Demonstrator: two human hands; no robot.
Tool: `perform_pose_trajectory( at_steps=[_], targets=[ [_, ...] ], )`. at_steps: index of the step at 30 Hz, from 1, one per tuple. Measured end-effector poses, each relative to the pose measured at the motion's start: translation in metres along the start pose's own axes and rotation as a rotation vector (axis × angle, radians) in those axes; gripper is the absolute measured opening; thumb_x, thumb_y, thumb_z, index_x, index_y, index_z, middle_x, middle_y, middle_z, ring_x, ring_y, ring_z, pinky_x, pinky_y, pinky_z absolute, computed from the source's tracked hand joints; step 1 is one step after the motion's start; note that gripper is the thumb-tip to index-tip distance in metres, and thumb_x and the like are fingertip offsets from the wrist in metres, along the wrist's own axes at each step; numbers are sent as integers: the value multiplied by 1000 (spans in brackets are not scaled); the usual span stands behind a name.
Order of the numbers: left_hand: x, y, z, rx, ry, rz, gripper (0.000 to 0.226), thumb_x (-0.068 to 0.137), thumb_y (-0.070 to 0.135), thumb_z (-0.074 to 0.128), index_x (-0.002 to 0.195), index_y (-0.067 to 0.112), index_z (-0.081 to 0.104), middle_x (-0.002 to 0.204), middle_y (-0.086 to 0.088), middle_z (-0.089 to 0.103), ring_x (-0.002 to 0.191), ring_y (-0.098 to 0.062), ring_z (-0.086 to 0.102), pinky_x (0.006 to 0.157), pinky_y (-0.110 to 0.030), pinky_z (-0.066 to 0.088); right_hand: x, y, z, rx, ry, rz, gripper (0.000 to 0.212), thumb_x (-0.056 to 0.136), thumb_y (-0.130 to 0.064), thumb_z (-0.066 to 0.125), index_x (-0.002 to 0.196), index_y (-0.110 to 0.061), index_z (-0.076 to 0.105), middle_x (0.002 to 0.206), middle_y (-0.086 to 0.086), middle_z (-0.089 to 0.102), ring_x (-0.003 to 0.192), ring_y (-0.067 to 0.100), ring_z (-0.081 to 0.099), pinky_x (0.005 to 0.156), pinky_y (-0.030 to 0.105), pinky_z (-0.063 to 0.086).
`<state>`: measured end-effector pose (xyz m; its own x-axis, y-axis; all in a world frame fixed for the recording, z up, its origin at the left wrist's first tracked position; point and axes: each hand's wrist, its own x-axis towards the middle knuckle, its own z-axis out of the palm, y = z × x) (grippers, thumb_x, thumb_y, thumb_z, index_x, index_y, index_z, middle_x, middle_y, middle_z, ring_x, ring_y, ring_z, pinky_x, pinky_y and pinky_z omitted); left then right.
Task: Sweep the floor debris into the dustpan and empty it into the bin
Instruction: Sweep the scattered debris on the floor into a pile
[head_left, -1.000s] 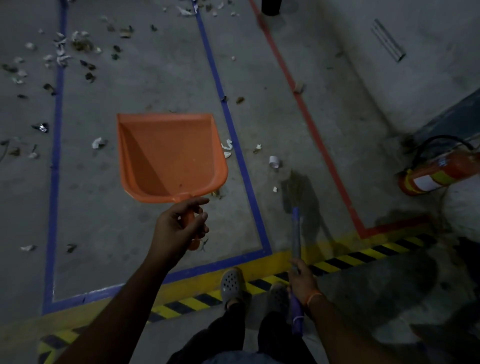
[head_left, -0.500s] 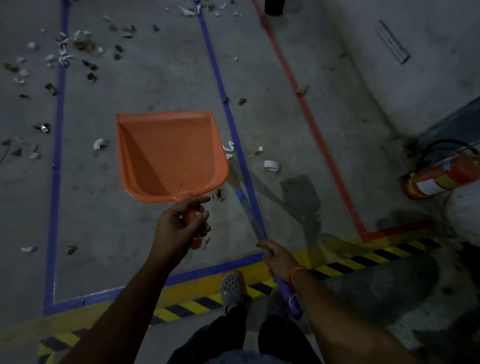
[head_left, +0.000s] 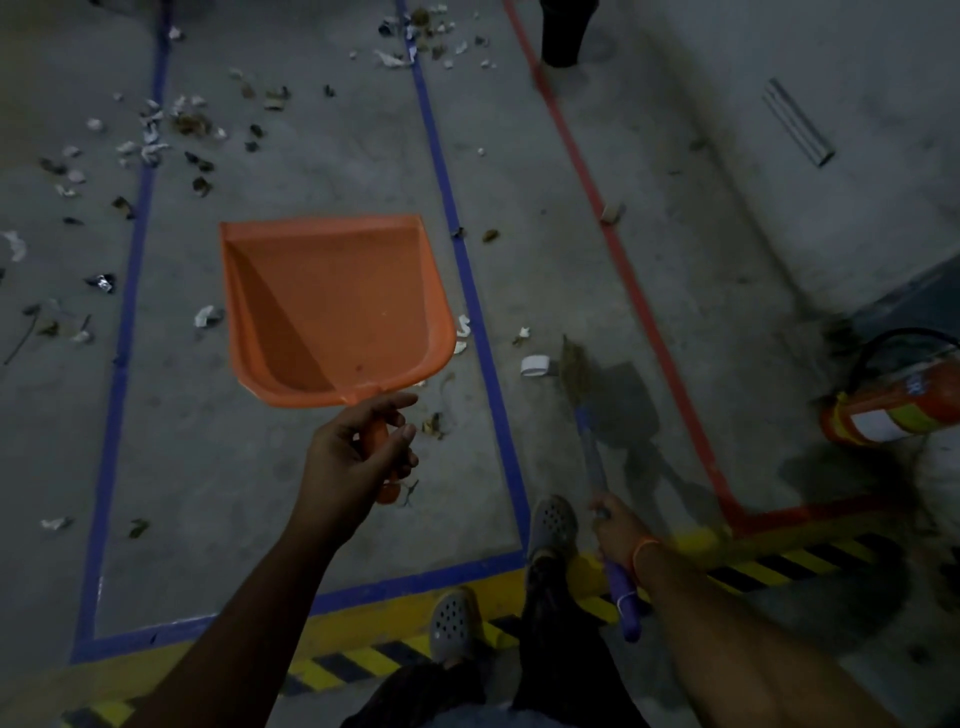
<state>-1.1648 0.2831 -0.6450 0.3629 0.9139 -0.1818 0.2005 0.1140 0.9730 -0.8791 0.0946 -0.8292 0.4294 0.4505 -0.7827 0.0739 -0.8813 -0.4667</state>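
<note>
Dustpan (head_left: 332, 306), orange, nothing in its pan, held above the floor, left hand (head_left: 358, 457) wrapped round its handle; right hand (head_left: 621, 530) clamped on purple broom (head_left: 597, 467), bristles on concrete beside a white scrap (head_left: 535, 365); debris (head_left: 156, 140) scattered at ten to twelve o'clock; fire extinguisher (head_left: 893, 415) lying at three o'clock.

Head view, looking down, floor (head_left: 322, 519) near
</note>
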Motion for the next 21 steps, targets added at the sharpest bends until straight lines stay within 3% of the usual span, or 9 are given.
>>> perform_pose_trajectory(
  at_steps=[5, 9, 12, 14, 17, 21],
  targets=[
    [31, 15, 40, 3, 39, -23, 30, 94, 2, 68, 118, 19, 73, 97, -14, 66, 67, -27, 70, 60, -29, 55, 36, -17, -9, -215, -150, -40, 36, 94, 0, 41, 103, -32, 55, 98, 16, 58, 55, 21, 54, 41, 22, 43],
    [66, 28, 78, 38, 60, -18, 27, 94, 3, 69, 117, 17, 73, 95, -13, 67, 67, -26, 70, 60, -31, 56, 67, -53, -25, -302, -236, -157, 28, 96, -7, 43, 111, -26, 58, 100, 7, 56, 79, 23, 54, 67, 27, 44],
    [87, 39, 104, 39, 84, -12, 26, 94, 3, 69, 118, 13, 72, 96, -9, 67, 66, -24, 70, 62, -34, 59, 83, -77, -41, -256, -292, -215, 25, 95, -5, 44, 98, -25, 59, 83, 8, 54, 69, 23, 52, 53, 27, 45],
    [100, 48, 118, 40, 101, -10, 27, 94, 3, 69, 119, 13, 72, 97, -10, 67, 67, -25, 71, 63, -34, 59, 94, -84, -57, -235, -287, -277, 32, 92, -2, 47, 92, -31, 60, 86, 7, 57, 70, 21, 53, 55, 27, 48],
    [122, 60, 137, 49, 113, 0, 28, 94, 3, 69, 119, 16, 72, 97, -12, 68, 66, -24, 71, 62, -32, 57, 105, -88, -94, -189, -269, -305, 33, 92, -3, 50, 99, -33, 62, 86, -3, 58, 62, 9, 53, 56, 26, 46],
    [155, 76, 164, 43, 101, 13, 28, 94, 2, 68, 117, 18, 73, 94, -8, 68, 65, -23, 69, 58, -35, 57, 120, -91, -153, -93, -181, -299, 32, 93, -3, 48, 107, -30, 60, 75, 2, 56, 45, 13, 49, 47, 26, 46]
  ],
)
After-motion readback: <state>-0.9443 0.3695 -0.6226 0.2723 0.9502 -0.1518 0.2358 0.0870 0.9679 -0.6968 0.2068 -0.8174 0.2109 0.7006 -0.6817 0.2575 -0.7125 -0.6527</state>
